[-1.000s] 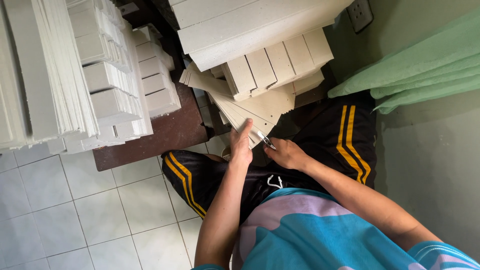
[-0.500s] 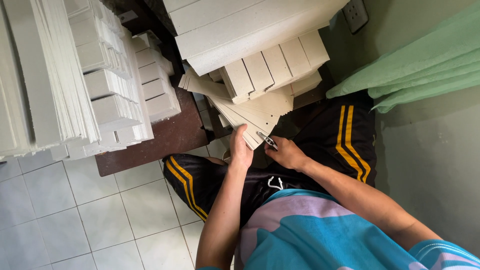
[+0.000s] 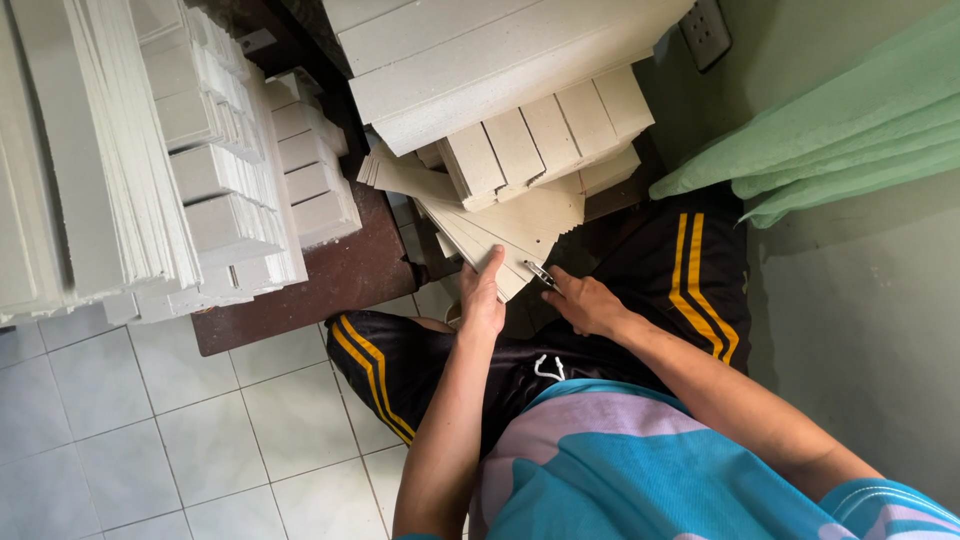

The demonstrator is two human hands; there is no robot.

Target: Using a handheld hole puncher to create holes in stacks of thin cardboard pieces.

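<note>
A: What's different from a moment ago?

B: Little. The left hand [image 3: 482, 300] still pinches the near edge of the fanned cardboard sheets [image 3: 505, 225], which stay over the lap; the right hand [image 3: 585, 300] stays closed around a small metal tool [image 3: 541, 275] just beside that edge.

A: So the work holds steady. Around the grip?

B: White board stacks [image 3: 150, 160] beyond and left (on a brown table [image 3: 320, 290]), tiled floor [image 3: 150, 430] below, green curtain [image 3: 840, 130] right.
</note>
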